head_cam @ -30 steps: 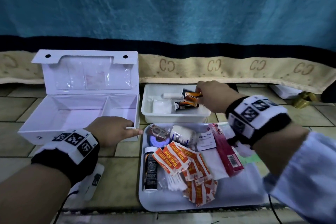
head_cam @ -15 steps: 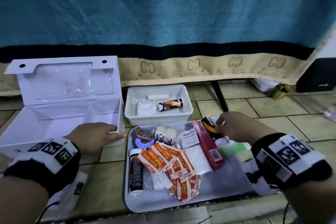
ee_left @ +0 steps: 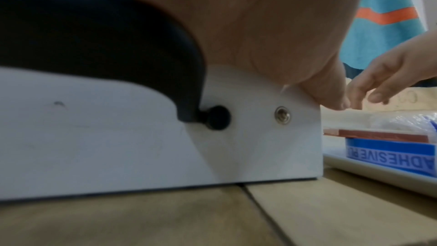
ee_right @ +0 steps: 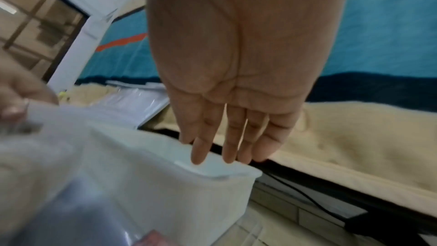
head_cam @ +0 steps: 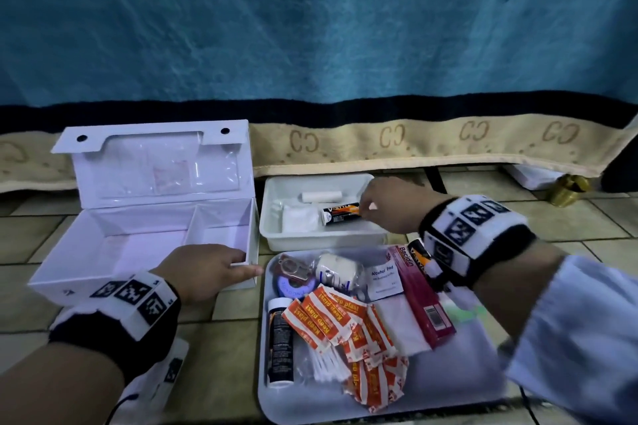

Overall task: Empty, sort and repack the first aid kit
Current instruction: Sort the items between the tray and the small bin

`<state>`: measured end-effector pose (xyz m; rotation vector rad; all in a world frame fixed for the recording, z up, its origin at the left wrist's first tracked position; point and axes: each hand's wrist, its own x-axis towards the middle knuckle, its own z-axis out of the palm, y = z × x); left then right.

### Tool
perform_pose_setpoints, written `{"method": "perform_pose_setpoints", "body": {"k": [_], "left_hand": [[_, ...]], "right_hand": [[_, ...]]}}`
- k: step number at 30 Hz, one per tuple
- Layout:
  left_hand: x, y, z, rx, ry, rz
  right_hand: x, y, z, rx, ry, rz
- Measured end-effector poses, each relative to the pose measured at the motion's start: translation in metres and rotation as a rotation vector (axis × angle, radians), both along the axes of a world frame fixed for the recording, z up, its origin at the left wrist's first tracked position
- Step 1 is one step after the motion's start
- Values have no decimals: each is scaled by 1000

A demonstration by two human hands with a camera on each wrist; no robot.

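The right hand (head_cam: 390, 207) hovers with fingers straight and empty over the small tub (head_cam: 276, 231), just beside a tube (head_cam: 341, 212) there. The left hand (head_cam: 203, 269) rests on the empty kit box (head_cam: 138, 252), its grip probably loose. A hasty reach may tip the light tub.

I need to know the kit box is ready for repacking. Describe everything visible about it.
The kit box is white, looks like hard plastic, and sits on the tiled floor left of the tray. Its lid stands open, with a clear pocket inside. A divider splits it into two compartments, both apparently empty. The left hand rests on its front right corner.
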<state>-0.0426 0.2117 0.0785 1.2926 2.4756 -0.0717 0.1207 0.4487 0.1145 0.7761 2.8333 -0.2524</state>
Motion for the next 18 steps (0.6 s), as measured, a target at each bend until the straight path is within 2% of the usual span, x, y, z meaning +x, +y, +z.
{"method": "perform_pose_setpoints", "body": {"k": [3, 5, 6, 12, 16, 17, 18], "left_hand": [[-1, 0, -1, 3, 17, -9], [-2, 0, -3, -7, 22, -16], [-3, 0, -4, -12, 21, -19], [-2, 0, -4, -15, 27, -19], [-1, 1, -2, -5, 27, -6], [1, 1, -1, -2, 25, -2], [2, 1, 0, -1, 22, -5]], "right_hand": [[-29, 1, -19, 164, -311, 63], [-37, 1, -25, 230, -402, 95], [-38, -1, -25, 233, -393, 89], [-14, -4, 9, -49, 99, -37], [38, 4, 40, -86, 467, -297], [53, 6, 44, -85, 493, -371], [69, 7, 45, -64, 446, -435]]}}
